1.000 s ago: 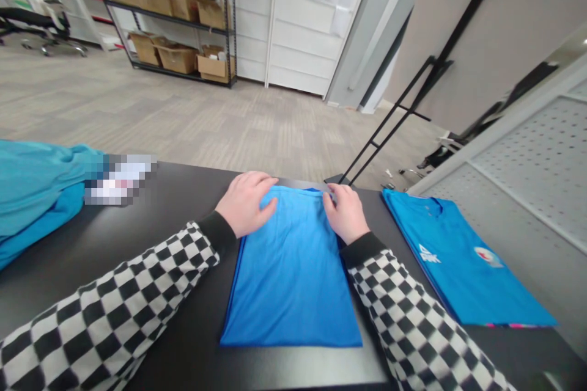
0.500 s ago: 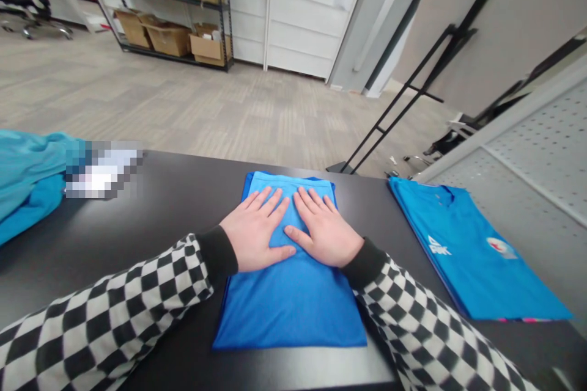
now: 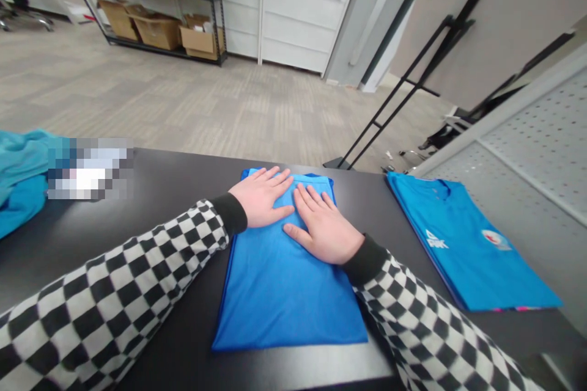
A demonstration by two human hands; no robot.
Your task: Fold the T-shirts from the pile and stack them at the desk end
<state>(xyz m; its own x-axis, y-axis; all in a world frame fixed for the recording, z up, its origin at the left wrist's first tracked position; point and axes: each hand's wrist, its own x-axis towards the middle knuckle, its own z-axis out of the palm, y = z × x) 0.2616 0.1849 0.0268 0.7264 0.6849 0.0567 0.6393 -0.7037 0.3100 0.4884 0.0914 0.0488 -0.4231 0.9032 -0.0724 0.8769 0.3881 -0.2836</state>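
A folded blue garment lies flat on the dark table in front of me, its far end a lighter blue. My left hand rests palm down across its far left part, fingers stretched out and reaching the far hem. Lower and to the right, my right hand presses flat on the same cloth with its fingers extended and thumb pointing left. Both hands are open and hold nothing. What lies under the palms is hidden.
Folded blue shirts with a white logo lie at the table's right, beside a perforated grey panel. Crumpled teal cloth and a pixelated item are at the left. Beyond the table stand a black metal stand and shelving with cardboard boxes.
My left hand has slid away from me towards the garment's far edge. My right hand stays almost in place on the cloth. The view has shifted slightly.
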